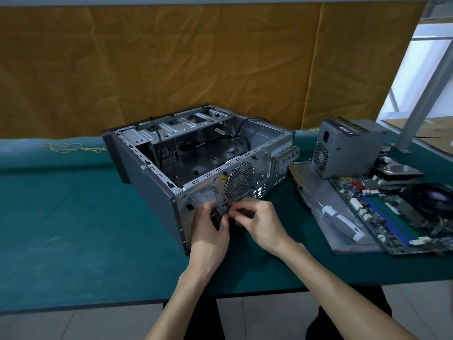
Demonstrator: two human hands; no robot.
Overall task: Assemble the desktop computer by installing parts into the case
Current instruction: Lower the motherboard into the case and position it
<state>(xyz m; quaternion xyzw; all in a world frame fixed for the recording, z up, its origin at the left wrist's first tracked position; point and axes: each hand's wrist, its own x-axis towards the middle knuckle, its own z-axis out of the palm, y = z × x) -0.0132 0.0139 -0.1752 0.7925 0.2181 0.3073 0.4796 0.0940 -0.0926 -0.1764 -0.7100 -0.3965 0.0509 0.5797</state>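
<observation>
An open grey computer case (152,182) lies on its side on the green table (73,229), with black cables inside and a round fan grille (239,179) on its near rear panel. Both hands are at the lower edge of that rear panel. My left hand (209,227) grips a small dark part against the panel. My right hand (259,218) pinches the same dark part from the right. What the part is stays hidden by the fingers.
To the right lie a grey power supply (348,148), a motherboard (392,214) with blue and green slots, a white-handled screwdriver (343,220) on a grey side panel (316,192), and a black cooler fan (434,200). A yellow cloth hangs behind.
</observation>
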